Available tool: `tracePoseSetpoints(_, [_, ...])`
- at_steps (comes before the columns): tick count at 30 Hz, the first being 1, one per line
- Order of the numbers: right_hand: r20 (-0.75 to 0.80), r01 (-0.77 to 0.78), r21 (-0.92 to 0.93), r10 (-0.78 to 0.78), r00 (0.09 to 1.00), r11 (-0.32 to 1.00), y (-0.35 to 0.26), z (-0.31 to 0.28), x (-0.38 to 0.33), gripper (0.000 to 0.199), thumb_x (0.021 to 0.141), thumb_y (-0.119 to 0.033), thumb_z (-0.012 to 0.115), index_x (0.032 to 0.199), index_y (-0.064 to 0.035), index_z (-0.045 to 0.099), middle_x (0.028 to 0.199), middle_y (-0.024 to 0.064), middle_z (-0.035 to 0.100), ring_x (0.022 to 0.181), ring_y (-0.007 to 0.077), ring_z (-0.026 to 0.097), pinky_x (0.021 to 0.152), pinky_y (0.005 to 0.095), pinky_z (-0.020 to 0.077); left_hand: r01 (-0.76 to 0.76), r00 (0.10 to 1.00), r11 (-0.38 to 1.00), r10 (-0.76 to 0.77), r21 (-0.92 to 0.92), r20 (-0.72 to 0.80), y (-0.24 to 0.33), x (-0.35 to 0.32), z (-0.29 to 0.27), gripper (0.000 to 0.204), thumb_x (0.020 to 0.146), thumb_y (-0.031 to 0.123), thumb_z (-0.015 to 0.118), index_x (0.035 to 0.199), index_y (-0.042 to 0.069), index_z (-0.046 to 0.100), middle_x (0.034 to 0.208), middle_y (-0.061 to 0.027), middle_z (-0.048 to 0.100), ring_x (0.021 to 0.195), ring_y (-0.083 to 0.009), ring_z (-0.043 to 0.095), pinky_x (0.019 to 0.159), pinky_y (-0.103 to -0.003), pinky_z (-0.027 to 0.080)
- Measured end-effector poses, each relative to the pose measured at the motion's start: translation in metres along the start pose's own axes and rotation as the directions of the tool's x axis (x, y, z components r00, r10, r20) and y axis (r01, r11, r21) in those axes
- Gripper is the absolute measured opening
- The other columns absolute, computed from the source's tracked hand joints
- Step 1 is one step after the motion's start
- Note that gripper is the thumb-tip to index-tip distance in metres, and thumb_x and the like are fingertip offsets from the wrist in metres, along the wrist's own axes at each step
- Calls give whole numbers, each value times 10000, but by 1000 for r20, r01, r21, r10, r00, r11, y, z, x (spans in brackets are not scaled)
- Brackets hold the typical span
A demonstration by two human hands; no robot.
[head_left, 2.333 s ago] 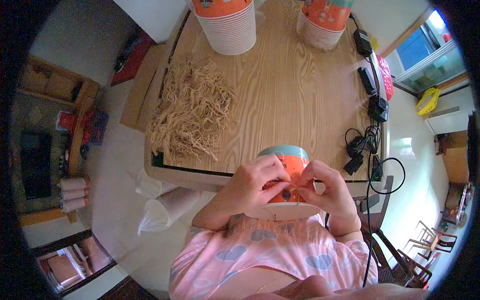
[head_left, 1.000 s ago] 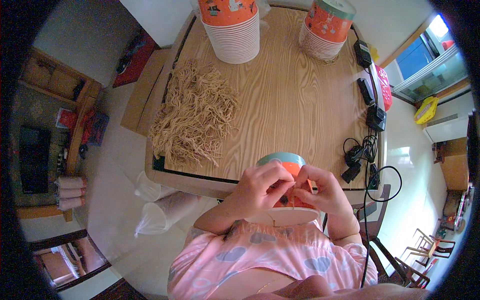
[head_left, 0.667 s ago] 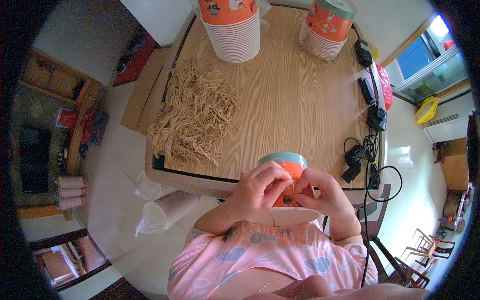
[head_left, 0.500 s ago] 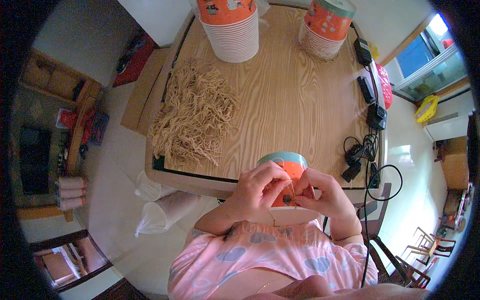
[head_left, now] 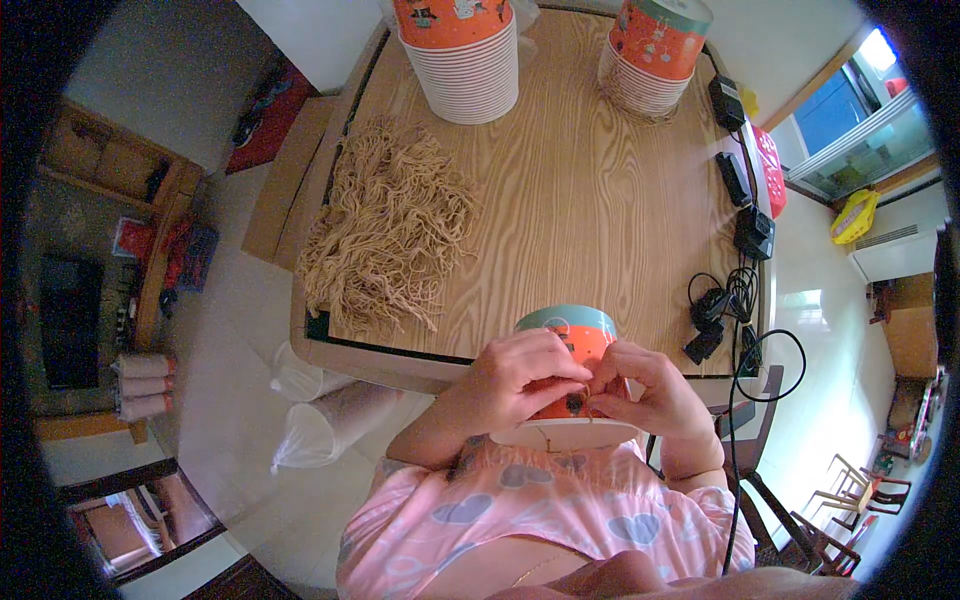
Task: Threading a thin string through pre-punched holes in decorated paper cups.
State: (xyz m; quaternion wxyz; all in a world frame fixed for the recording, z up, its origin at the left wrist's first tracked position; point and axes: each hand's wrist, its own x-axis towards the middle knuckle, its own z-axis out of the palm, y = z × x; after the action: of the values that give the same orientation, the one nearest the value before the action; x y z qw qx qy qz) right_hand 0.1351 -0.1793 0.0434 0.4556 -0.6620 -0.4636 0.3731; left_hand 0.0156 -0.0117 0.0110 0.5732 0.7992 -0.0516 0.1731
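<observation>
An orange paper bucket point(head_left: 592, 338) with a teal band lies tilted at the table's near edge, close to my body, its white rim toward me. My left hand point(head_left: 522, 372) and my right hand point(head_left: 645, 388) meet over its side, thumbs and fingertips pinched together. A thin tan paper cord point(head_left: 546, 440) dangles over the white rim below my left hand. Between the fingertips the cord is mostly hidden. A loose heap of similar tan cords point(head_left: 390, 230) covers the left part of the table.
At the far side stand a tall stack of orange and white buckets point(head_left: 462, 75) and a shorter stack point(head_left: 655, 55) with cords around its lower part. Black adapters and cables point(head_left: 735, 300) line the right edge. Plastic-wrapped rolls point(head_left: 335, 425) lie on the floor at left.
My left fingers have shifted slightly right and down, closer to my right fingertips. The cord that showed between them is now mostly covered. The bucket stays nearly in place.
</observation>
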Motion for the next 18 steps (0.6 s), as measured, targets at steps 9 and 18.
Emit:
tracePoseSetpoints(9, [-218, 31, -3, -31, 975, 1000, 6, 5, -6, 90, 712, -6, 671, 755, -12, 592, 779, 63, 594, 733, 170, 577, 686, 276, 444, 62, 998, 998, -61, 10, -26, -1, 3, 1, 128, 711, 48, 680, 818, 45, 610, 758, -91, 581, 757, -276, 590, 755, -356, 480])
tracePoseSetpoints(18, [-129, 273, -172, -297, 946, 946, 20, 0, -5, 96, 717, -9, 666, 803, -38, 637, 814, 52, 600, 732, 190, 567, 662, 278, 448, 35, 998, 999, -34, 6, -45, -3, 5, 5, 127, 717, 42, 671, 806, 40, 580, 761, -93, 565, 756, -280, 582, 693, -364, 471])
